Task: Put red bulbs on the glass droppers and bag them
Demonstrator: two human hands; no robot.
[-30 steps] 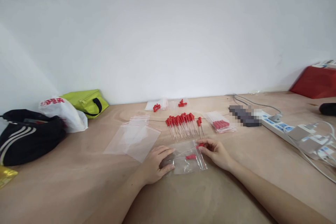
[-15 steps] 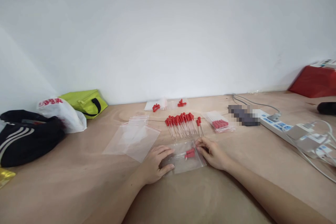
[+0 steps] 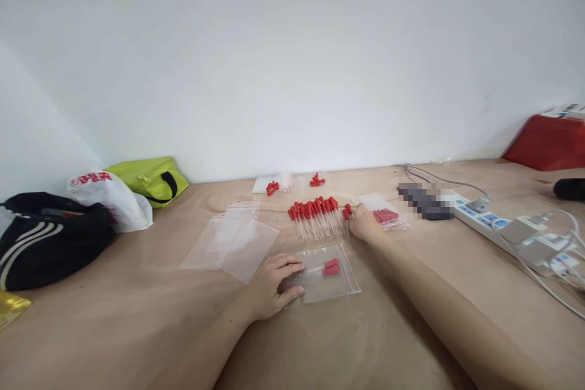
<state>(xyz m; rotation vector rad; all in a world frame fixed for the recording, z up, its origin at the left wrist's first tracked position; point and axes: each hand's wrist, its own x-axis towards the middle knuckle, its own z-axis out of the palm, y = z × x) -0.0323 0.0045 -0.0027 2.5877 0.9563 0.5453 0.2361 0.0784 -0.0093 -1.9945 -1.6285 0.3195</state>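
Observation:
A clear zip bag [image 3: 320, 289] lies in front of me with red-topped droppers [image 3: 331, 266] inside. My left hand [image 3: 274, 283] rests on the bag's left end, thumb and fingers apart. Beyond the bag is a row of several red-topped droppers [image 3: 315, 210], tips toward me. My right hand [image 3: 362, 221] is just right of that row, beside a small pair of droppers [image 3: 347, 212]. Its fingers are bent and mostly hidden, so any grip is unclear. Behind it lie filled bags [image 3: 386, 216] with red tops showing.
Flat clear bags [image 3: 233, 241] lie to the left. Small bags with red pieces [image 3: 272, 187] are near the wall. A power strip [image 3: 479, 216] with cables and a dark blurred object [image 3: 425, 202] are right; a black bag [image 3: 55, 241] and green bag [image 3: 153, 180] are left.
My right hand has let go of the clear bag's right edge and moved forward to the small pair of droppers. My left hand has stayed on the bag.

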